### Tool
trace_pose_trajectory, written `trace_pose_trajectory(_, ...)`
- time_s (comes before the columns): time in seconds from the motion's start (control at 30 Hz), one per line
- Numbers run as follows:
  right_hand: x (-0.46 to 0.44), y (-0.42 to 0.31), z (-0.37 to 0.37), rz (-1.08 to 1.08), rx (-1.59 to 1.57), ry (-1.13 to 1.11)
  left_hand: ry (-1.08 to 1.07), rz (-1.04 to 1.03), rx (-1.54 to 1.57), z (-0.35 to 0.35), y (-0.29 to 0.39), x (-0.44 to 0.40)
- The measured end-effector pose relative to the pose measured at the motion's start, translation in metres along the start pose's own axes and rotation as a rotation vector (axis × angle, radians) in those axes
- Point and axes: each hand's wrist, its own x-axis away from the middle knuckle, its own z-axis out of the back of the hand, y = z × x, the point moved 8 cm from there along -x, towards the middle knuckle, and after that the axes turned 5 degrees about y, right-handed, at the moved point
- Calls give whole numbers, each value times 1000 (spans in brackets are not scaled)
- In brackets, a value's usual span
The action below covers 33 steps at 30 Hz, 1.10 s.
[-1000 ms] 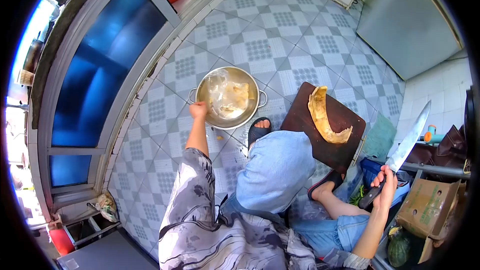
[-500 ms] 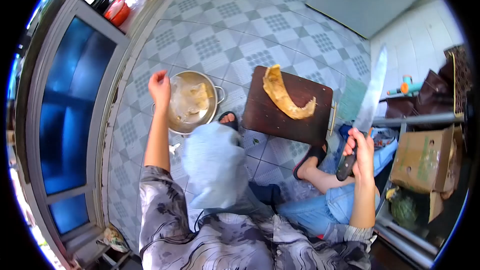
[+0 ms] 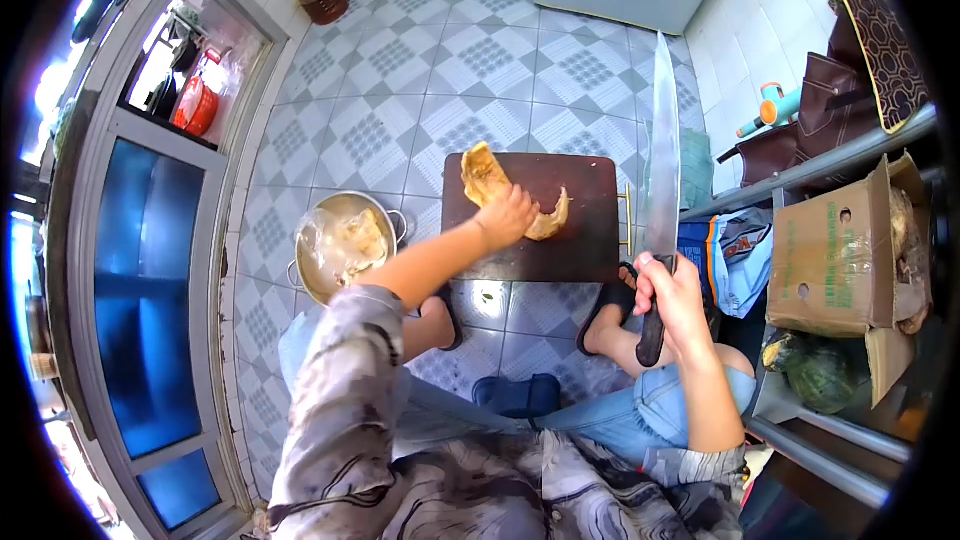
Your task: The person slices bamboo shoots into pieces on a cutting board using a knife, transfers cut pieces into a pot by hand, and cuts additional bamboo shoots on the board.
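My left hand is closed over the middle of a curved yellow-brown piece of food lying on a dark brown cutting board; I cannot make out its kind. Both ends of the piece show on either side of my fingers. My right hand grips the black handle of a long kitchen knife. The blade points away from me, apart from the board, on its right side. A metal pot left of the board holds yellowish pieces and a clear plastic bag.
A cardboard box and a green round vegetable sit on the metal rack at right. A glazed door lines the left. A jug stands at the back, and a blue stool between my legs.
My left hand has moved from beside the pot over to the board and taken hold of the curved piece. The knife stays in my right hand; the view has shifted.
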Motion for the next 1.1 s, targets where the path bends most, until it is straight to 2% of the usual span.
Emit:
trace_pose_trajectory(0.07, 2, -1, 5, 4, -24, -1, 143, 120, -9, -5, 16, -4)
trace_pose_trajectory(0.1, 4, -1, 9, -5, -30, 11, 142, 106, 0, -7, 21, -8)
trace_pose_trajectory(0.17, 5, -6, 10, 15, -91, -3, 76, 168, 119, -16, 19, -11)
trace_pose_trajectory(0.33, 1, -3, 18, 29, -116, -21, -25, 147, 392, -2, 3, -23)
trace_pose_trajectory(0.4, -1, 0, 20, 14, -114, -3, -182, 117, 551, -5, 8, -33)
trace_pose_trajectory(0.47, -2, -1, 21, 11, -105, 28, -200, 98, 596, 18, 11, -43)
trace_pose_trajectory(0.57, -10, 9, 23, -11, -96, 58, -438, 154, 772, 35, 16, -52)
trace_pose_trajectory(0.6, -12, 11, 22, -10, -98, 64, -436, 148, 771, 30, 18, -51)
trace_pose_trajectory(0.67, -17, 17, 21, -20, -29, 87, -250, 127, 878, 26, 16, -54)
trace_pose_trajectory(0.7, -21, 21, 20, 2, 14, 84, -248, 121, 877, 27, 13, -57)
trace_pose_trajectory(0.77, -29, 27, 19, 22, 111, 66, -659, 308, 1358, 4, 17, -51)
trace_pose_trajectory(0.8, -34, 29, 17, 42, 210, 43, -657, 300, 1354, -1, 13, -52)
trace_pose_trajectory(0.87, -43, 28, 19, 67, 246, 7, -722, 348, 1635, -11, 11, -52)
trace_pose_trajectory(0.9, -48, 29, 19, 27, 344, -20, -760, 449, 1677, -14, 6, -51)
trace_pose_trajectory(0.93, -52, 30, 20, -14, 443, -49, -759, 450, 1675, -14, 4, -50)
trace_pose_trajectory(1.0, -64, 29, 20, 14, 535, -63, -808, 673, 1909, -24, 2, -41)
trace_pose_trajectory(1.03, -72, 36, 20, -21, 603, -73, -755, 717, 2034, -35, 3, -37)
trace_pose_trajectory(1.07, -78, 44, 20, -56, 670, -83, -754, 713, 2031, -49, 4, -29)
trace_pose_trajectory(1.1, -85, 51, 20, -72, 714, -65, -726, 803, 2030, -58, 1, -19)
